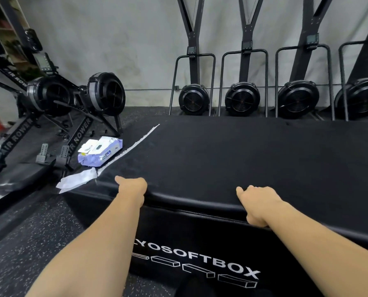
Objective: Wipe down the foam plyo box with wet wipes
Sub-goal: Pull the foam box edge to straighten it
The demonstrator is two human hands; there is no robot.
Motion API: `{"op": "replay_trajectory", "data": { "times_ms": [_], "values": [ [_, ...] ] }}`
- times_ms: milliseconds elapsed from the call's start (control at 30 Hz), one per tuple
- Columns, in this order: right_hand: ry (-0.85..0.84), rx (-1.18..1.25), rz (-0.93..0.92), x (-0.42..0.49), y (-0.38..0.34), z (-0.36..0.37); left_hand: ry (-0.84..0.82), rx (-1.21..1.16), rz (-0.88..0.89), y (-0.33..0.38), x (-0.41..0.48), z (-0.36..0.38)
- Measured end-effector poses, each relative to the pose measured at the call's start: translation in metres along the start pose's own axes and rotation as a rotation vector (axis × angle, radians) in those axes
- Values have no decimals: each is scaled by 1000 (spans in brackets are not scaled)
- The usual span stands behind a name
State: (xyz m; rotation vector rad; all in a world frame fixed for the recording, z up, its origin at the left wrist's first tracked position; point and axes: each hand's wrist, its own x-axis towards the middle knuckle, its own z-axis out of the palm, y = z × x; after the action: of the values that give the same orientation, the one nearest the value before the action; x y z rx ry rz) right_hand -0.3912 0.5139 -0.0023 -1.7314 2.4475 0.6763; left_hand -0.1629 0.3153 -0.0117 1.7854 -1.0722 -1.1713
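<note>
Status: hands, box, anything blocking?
Gripping near edge of foam plyo box: left hand, right hand. No wipe in hand. On floor: wet wipes pack; loose wipe at box's left corner.

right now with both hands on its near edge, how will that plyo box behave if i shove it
Probably light for its bulk: the foam plyo box looks padded, with soft rounded edges where the left hand and right hand grip. Wide and low, so it likely slides rather than tips. The speckled floor may add drag.

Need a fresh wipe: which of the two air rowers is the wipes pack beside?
The air rower nearer the plyo box, rightmost of the two; the wipes pack lies by its rail.
</note>
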Motion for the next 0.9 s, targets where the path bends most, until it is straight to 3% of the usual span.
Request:
{"op": "replay_trajectory", "data": {
  "times_ms": [367,733,900],
  "values": [
    [202,44,-14,1,-8,-41,95,-15,80,37,35,-16],
    [-63,61,0,25,-45,13,113,211,-3,-38,42,-7],
    [-197,103,45,23,-51,9,25,335,13,-51,35,-6]
  ]
}}
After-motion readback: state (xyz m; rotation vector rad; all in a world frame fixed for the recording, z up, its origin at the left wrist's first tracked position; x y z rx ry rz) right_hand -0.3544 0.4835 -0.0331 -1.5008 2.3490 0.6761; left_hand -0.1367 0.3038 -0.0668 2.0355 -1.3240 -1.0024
